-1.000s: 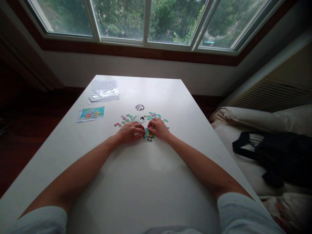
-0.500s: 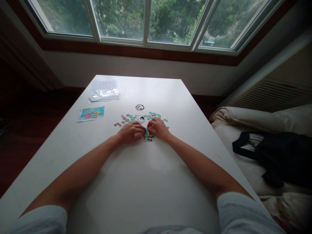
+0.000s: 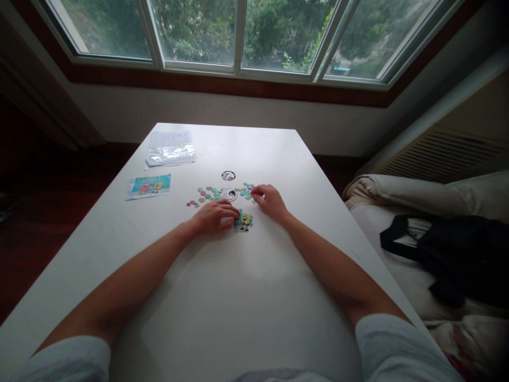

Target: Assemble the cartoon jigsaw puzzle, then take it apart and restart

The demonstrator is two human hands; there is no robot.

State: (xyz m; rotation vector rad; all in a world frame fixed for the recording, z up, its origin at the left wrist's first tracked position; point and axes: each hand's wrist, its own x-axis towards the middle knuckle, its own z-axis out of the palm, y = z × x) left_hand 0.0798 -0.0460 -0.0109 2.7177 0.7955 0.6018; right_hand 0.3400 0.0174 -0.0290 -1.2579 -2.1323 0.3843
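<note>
A small joined section of jigsaw puzzle (image 3: 245, 220), with a yellow cartoon figure on it, lies flat on the white table. My left hand (image 3: 217, 216) rests at its left edge, fingers curled and fingertips touching the section; whether they pinch a piece is hidden. Up and to the right, my right hand (image 3: 270, 200) hovers over the right-hand cluster of loose puzzle pieces (image 3: 246, 190), thumb and forefinger close together. Anything between those fingertips is too small to make out. Another cluster of loose pieces (image 3: 207, 194) spreads to the left, pink and green.
Between the clusters lies a round white-and-grey item (image 3: 229, 194), with a dark-rimmed disc (image 3: 228, 175) behind it. A cartoon picture sheet (image 3: 149, 186) and a clear plastic bag over papers (image 3: 170, 148) lie at the left. Dark clothing (image 3: 461, 254) covers part of the sofa.
My right hand has left the joined section and moved up and right to the loose pieces, uncovering the yellow figure. My left hand stays nearly in place.
</note>
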